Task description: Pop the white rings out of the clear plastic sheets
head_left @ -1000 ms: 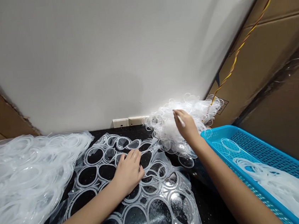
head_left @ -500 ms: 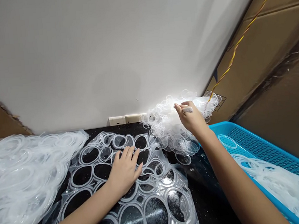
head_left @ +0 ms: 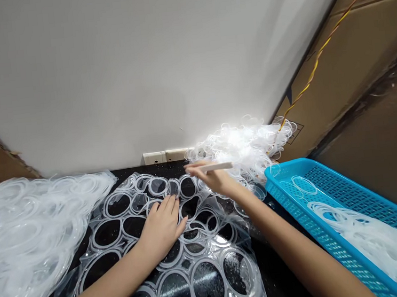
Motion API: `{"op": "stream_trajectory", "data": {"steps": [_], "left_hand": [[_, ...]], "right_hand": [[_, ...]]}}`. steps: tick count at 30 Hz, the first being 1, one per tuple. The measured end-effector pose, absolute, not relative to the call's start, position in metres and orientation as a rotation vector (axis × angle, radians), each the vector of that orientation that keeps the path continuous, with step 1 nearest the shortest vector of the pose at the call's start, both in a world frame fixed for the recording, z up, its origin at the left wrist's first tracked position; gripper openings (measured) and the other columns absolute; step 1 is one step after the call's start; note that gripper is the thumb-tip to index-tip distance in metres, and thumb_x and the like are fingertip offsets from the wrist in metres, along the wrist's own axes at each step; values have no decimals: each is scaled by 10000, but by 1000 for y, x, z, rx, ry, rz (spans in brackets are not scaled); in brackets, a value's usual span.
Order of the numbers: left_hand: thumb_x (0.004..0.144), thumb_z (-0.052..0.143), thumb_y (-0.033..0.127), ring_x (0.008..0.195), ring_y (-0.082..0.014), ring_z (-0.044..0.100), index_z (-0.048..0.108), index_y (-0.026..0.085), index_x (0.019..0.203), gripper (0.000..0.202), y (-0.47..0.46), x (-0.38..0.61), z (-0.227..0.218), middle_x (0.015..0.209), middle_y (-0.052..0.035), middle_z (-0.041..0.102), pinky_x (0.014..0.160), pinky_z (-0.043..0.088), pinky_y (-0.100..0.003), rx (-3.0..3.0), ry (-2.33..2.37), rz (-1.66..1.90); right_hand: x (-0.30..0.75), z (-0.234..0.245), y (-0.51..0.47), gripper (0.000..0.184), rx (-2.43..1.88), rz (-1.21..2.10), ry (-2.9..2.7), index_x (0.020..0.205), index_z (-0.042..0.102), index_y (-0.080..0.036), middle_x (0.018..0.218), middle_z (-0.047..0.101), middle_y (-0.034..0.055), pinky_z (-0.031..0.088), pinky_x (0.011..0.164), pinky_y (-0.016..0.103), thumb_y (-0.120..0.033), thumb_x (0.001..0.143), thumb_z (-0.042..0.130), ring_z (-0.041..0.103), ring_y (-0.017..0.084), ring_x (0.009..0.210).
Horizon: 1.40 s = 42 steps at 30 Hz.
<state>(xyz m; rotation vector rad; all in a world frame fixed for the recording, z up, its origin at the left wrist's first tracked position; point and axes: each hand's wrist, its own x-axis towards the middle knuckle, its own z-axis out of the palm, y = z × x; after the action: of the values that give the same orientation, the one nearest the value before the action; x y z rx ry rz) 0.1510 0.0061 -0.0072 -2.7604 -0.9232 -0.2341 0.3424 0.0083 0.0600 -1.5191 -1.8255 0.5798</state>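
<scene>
1. A clear plastic sheet [head_left: 197, 243], punched with rows of round and oval holes, lies spread flat on the dark speckled worktop [head_left: 278, 272]. It runs from near the wall towards the person, and the black surface shows through its holes.
2. The left hand [head_left: 162, 228] rests open on the sheet, palm down with fingers spread, pressing on it without clenching anything.
3. The right hand [head_left: 216, 179] is closed in a pinch around a pale stick [head_left: 216, 167], which it holds level. The hand sits over the far part of the sheet, and whether the stick touches the plastic cannot be told.
4. A tangle of thin white rings [head_left: 235, 147] sits on the worktop just beyond the right hand, beside the far edge of the sheet and against the wall.
5. A heap of clear plastic sheets [head_left: 33, 232] lies to the left, its edge just beside the spread sheet.
6. A blue plastic basket [head_left: 286, 177] with mesh sides stands to the right, near the tangle, holding a pile of white rings [head_left: 375, 243].
7. Two cream wall sockets [head_left: 167, 156] sit low on the white wall [head_left: 106, 82], just above the worktop.
8. Cardboard [head_left: 359, 56] lines the right side, with a yellow and red cord [head_left: 326, 50] running across it.
</scene>
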Motion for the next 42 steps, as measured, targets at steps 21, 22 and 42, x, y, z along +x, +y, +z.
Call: {"op": "stream_trajectory", "data": {"steps": [21, 22, 42], "left_hand": [[887, 329, 343, 1151, -286, 456, 521, 102, 1150, 405, 10, 151, -13, 1175, -160, 566, 854, 406, -413, -2831, -886, -330], [888, 330, 342, 1158, -288, 450, 518, 105, 1152, 401, 10, 151, -13, 1176, -157, 566, 856, 404, -416, -2836, -884, -320], [839, 375, 445, 1197, -283, 368, 473, 128, 1183, 478, 18, 142, 9, 1281, -160, 447, 923, 333, -439, -3067, -810, -197]], "right_hand": [[331, 27, 15, 311, -1436, 801, -1962, 859, 652, -166, 868, 647, 56, 464, 765, 270, -356, 885, 407, 598, 156, 832], [330, 27, 15, 315, -1431, 820, -1961, 836, 652, -172, 845, 645, 50, 464, 763, 268, -363, 884, 407, 597, 155, 823], [320, 10, 18, 289, -1213, 414, -2310, 972, 615, -119, 960, 649, 90, 439, 853, 288, -214, 913, 349, 576, 163, 934]]}}
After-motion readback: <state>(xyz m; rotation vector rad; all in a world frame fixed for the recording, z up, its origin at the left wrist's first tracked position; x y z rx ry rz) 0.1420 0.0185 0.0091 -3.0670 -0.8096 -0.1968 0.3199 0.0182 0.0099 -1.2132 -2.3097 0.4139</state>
